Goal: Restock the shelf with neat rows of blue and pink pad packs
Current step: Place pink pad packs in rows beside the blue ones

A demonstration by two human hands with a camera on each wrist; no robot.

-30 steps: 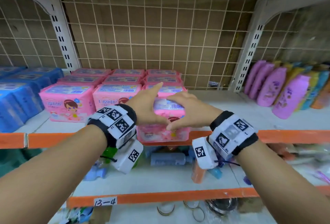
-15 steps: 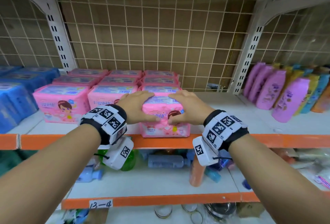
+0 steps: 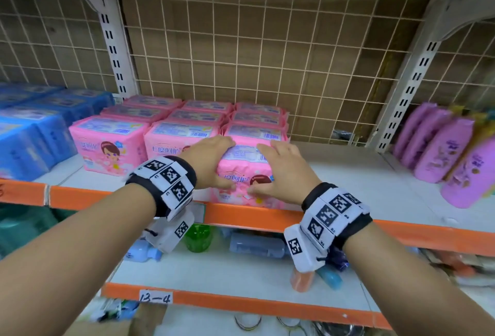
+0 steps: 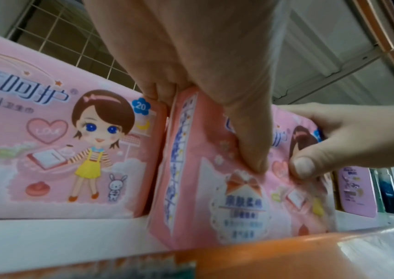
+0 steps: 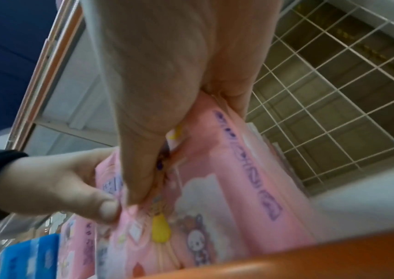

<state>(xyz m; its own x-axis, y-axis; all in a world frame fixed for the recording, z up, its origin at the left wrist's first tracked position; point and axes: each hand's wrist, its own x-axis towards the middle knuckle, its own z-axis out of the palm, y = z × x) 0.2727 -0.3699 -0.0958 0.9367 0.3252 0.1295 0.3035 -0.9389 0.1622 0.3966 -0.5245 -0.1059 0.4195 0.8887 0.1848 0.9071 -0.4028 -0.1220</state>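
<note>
White shelf (image 3: 356, 174) with an orange front edge (image 3: 267, 215), stocked.

Blue pad packs (image 3: 29, 132) at left, rows of pink pad packs (image 3: 184, 123) beside them, one pink pack (image 3: 249, 174) standing at the front edge, purple bottles (image 3: 439, 148) lying at right.

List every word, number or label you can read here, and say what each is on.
"13-4": handwritten white tag on the lower shelf's orange edge.
"20": blue badge on the front of the neighbouring pink pack.
"LOVE": faint, in the heart on that pack.
"阿护": the end of the large brand lettering on that pack; the rest is cut off.
Barcodes, small print and purple bottle labels: too blurred.
</note>
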